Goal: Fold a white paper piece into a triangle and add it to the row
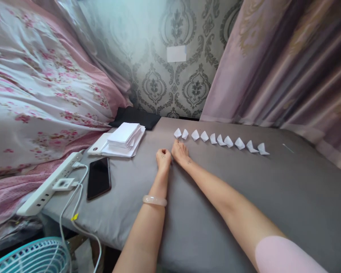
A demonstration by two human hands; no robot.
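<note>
Hands are resting together on the grey surface: left hand [163, 157] curled closed, right hand [179, 151] fingers bent, apparently empty, touching the leftmost folded paper piece [177, 133]; the next fold needs a sheet from the paper stack [125, 136].

Both hands lie on the grey surface [221, 197], side by side and touching. Left hand [163, 158] curled in a loose fist, a pale bangle [155, 200] at the wrist. Right hand [180, 151] palm down, fingertips just beside the nearest piece in a row of folded white paper pieces [221, 141]. Stack of white paper [124, 137], dark phone [98, 177] and white power strip [49, 185] lie to the left.
</note>
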